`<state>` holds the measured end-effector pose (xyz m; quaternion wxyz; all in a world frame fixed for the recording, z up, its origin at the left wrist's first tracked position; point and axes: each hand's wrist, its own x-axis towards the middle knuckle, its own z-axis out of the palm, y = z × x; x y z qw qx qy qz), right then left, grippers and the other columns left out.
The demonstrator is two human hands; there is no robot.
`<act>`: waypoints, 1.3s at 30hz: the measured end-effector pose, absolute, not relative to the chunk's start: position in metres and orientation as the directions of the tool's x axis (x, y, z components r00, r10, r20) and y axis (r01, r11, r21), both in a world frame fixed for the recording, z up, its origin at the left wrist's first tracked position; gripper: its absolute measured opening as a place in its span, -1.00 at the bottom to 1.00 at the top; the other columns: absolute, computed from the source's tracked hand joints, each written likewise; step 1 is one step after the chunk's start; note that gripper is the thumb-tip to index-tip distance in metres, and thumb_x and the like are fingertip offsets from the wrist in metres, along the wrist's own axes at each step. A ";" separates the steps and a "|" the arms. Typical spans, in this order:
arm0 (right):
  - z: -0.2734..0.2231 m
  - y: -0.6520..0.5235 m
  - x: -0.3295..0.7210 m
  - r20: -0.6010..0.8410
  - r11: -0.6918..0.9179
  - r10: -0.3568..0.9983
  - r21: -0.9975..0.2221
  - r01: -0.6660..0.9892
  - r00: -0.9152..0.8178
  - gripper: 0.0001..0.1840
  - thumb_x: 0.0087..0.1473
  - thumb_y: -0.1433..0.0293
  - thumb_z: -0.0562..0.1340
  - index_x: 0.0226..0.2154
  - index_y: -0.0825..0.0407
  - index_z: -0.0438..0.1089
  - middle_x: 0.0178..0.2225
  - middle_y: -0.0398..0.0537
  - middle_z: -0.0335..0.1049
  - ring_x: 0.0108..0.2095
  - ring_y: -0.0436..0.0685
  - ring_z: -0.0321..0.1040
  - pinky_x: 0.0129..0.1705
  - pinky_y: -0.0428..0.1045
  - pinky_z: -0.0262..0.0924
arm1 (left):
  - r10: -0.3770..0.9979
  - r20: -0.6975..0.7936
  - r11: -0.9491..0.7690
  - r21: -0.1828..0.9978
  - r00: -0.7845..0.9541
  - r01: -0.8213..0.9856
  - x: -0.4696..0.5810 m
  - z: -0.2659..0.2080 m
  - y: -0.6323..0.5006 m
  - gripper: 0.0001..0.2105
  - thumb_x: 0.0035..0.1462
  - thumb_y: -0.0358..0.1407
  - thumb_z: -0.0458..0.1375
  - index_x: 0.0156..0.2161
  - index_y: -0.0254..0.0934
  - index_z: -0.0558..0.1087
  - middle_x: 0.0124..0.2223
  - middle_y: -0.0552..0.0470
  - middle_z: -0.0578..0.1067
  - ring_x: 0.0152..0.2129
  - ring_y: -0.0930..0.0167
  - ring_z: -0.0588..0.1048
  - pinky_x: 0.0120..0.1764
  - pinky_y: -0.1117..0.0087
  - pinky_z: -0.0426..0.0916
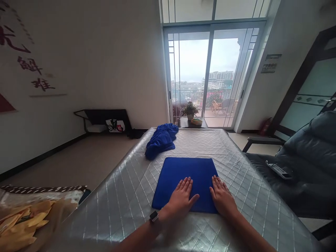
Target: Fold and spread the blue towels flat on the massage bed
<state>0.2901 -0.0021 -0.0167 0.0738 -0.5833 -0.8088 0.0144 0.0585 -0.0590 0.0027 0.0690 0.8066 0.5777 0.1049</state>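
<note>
A flat blue cloth (189, 168), folded into a neat rectangle, lies on the silver quilted table cover (131, 196). My left hand (182, 194) rests on the lower middle of it, palm down, with the thumb stretched out to the right. At its right edge lies my right hand (222, 194), also flat, fingers straight, partly over the cloth and partly over the cover. Neither hand grips anything. Beyond the folded piece, toward the far left of the table, a crumpled blue cloth (161, 140) sits in a loose heap.
A dark armchair (301, 168) with a remote-like device (279, 171) on its seat stands close on the right. Yellow crumpled material (28, 224) lies at lower left. A potted plant (190, 110) is past the far edge, before the glass sliding doors (210, 77).
</note>
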 end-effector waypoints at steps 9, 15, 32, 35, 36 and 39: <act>0.006 -0.014 0.283 0.154 0.343 0.930 -0.028 0.939 -0.335 -0.37 0.34 0.34 -0.14 0.36 0.26 0.05 0.40 0.10 -0.08 0.42 0.20 -0.18 0.42 0.21 -0.26 | 0.997 -0.001 -0.080 0.138 0.081 0.987 -0.035 -0.007 -0.107 -0.21 0.34 0.19 -0.29 0.43 -0.37 -0.07 0.47 -0.14 -0.11 0.41 0.20 -0.13 0.38 0.07 -0.07; -0.003 -0.046 0.296 0.201 0.434 0.886 -0.040 0.900 -0.418 -0.38 0.35 0.29 -0.12 0.34 0.23 0.12 0.39 0.09 -0.04 0.40 0.21 -0.13 0.41 0.21 -0.18 | 0.996 -0.060 -0.056 0.168 0.067 0.984 -0.031 0.005 -0.108 -0.17 0.31 0.23 -0.31 0.43 -0.40 -0.07 0.47 -0.15 -0.14 0.41 0.19 -0.14 0.38 0.08 -0.08; -0.031 -0.061 0.316 0.070 0.395 0.918 -0.179 0.901 -0.389 -0.22 0.35 0.04 -0.17 0.37 0.25 0.00 0.42 0.12 -0.15 0.42 0.22 -0.25 0.41 0.25 -0.17 | 0.856 0.133 -0.515 0.312 0.500 0.799 0.125 0.009 -0.068 -0.29 0.38 0.13 -0.33 0.44 -0.30 -0.06 0.46 -0.09 -0.03 0.41 0.28 -0.10 0.39 0.13 -0.11; -0.030 -0.061 0.314 0.064 0.381 0.925 -0.190 0.905 -0.375 -0.21 0.34 0.02 -0.15 0.38 0.23 -0.01 0.42 0.10 -0.18 0.42 0.22 -0.26 0.41 0.25 -0.19 | 0.896 0.124 -0.444 0.240 0.427 0.863 0.080 0.001 -0.080 -0.33 0.39 0.10 -0.29 0.44 -0.23 -0.09 0.47 -0.04 -0.04 0.41 0.28 -0.08 0.39 0.11 -0.07; -0.030 -0.061 0.314 0.070 0.375 0.927 -0.195 0.906 -0.368 -0.21 0.34 0.02 -0.15 0.38 0.23 -0.01 0.42 0.09 -0.18 0.42 0.22 -0.27 0.42 0.25 -0.20 | 0.919 0.107 -0.394 0.209 0.379 0.895 0.062 -0.001 -0.085 -0.35 0.40 0.09 -0.29 0.44 -0.21 -0.08 0.47 -0.03 -0.04 0.41 0.27 -0.06 0.38 0.09 -0.05; -0.033 -0.060 0.313 0.081 0.363 0.932 -0.202 0.910 -0.354 -0.20 0.33 -0.01 -0.17 0.38 0.20 -0.01 0.42 0.07 -0.18 0.42 0.21 -0.25 0.42 0.23 -0.20 | 0.979 0.058 -0.199 0.130 0.193 0.971 0.013 -0.006 -0.103 -0.34 0.39 0.10 -0.28 0.43 -0.21 -0.07 0.46 -0.04 -0.04 0.40 0.21 -0.04 0.36 0.01 -0.01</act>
